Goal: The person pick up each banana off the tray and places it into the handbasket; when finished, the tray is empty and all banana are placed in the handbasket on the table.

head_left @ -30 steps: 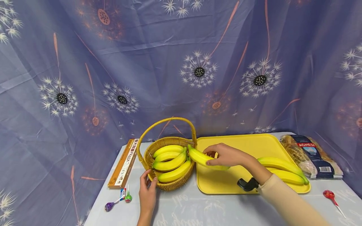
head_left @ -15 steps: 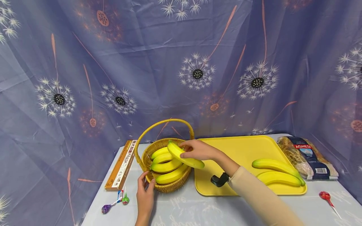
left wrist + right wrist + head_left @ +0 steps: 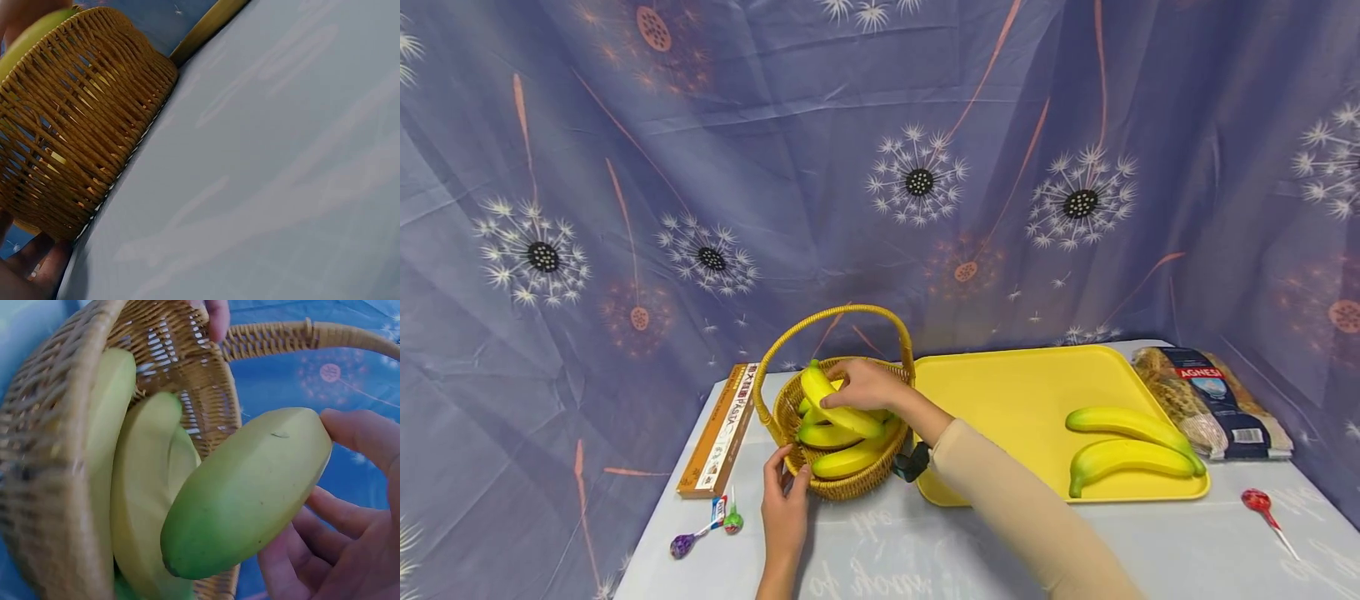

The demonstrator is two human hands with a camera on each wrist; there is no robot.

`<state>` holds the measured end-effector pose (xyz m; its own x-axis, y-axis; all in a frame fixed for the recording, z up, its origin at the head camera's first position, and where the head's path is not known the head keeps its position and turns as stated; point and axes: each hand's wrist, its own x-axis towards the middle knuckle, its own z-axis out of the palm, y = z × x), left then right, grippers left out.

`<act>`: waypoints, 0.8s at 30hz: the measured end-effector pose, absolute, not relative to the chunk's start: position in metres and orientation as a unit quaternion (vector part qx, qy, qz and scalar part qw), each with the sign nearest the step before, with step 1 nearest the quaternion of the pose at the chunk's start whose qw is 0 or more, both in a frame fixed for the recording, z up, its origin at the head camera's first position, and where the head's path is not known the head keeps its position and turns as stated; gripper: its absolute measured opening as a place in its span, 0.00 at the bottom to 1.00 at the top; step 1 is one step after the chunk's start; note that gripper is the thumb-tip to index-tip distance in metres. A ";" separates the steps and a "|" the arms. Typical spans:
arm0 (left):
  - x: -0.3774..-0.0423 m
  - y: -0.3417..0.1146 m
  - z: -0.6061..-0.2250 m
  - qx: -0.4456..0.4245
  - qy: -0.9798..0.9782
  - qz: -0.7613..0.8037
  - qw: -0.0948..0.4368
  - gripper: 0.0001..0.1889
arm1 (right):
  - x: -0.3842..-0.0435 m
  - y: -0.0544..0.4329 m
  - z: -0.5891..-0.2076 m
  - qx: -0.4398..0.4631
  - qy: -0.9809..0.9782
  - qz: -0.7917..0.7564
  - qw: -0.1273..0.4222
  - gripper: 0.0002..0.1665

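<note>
A yellow banana (image 3: 838, 408) with green tips is pinched between the thumb and fingers of my right hand (image 3: 868, 387), above the wicker basket (image 3: 857, 486). In the right wrist view the held banana (image 3: 250, 494) tilts over several other bananas (image 3: 147, 487) lying inside the basket. My left hand (image 3: 785, 508) holds the near left side of the basket by its rim. The left wrist view shows its fingers (image 3: 50, 262) against the woven wall. Two bananas (image 3: 1131, 458) lie on the right part of the yellow tray (image 3: 992, 383).
The basket's arched handle (image 3: 835, 310) rises over its opening. A pasta box (image 3: 718, 433) lies to the left, with purple (image 3: 682, 546) and green (image 3: 733, 522) lollipops before it. A pasta bag (image 3: 1221, 404) and a red lollipop (image 3: 1257, 502) lie right. A patterned curtain (image 3: 820, 167) hangs behind.
My right hand has carried the banana leftward from over the tray's left edge to above the basket. The left hand has stayed at the basket, and the view has shifted slightly.
</note>
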<state>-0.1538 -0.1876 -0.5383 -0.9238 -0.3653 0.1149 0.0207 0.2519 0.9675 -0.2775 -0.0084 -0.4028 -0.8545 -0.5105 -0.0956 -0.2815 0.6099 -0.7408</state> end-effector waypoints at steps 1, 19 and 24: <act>-0.154 -0.188 -0.538 0.113 -0.774 -0.602 0.159 0.23 | -0.278 -0.014 -0.404 -0.222 0.886 -0.378 0.152 0.38; -0.156 -0.189 -0.540 0.096 -0.767 -0.611 0.172 0.22 | -0.269 -0.069 -0.430 -0.158 0.910 -0.329 0.197 0.41; -0.155 -0.189 -0.539 0.104 -0.768 -0.610 0.166 0.22 | -0.266 -0.073 -0.436 -0.167 0.920 -0.302 0.184 0.37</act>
<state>-0.1554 -0.1887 -0.5393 -0.9233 -0.3621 0.1280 0.0431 0.2337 0.9714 -0.2656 -0.0735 -0.4359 -0.8764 -0.4189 -0.2378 -0.1970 0.7621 -0.6168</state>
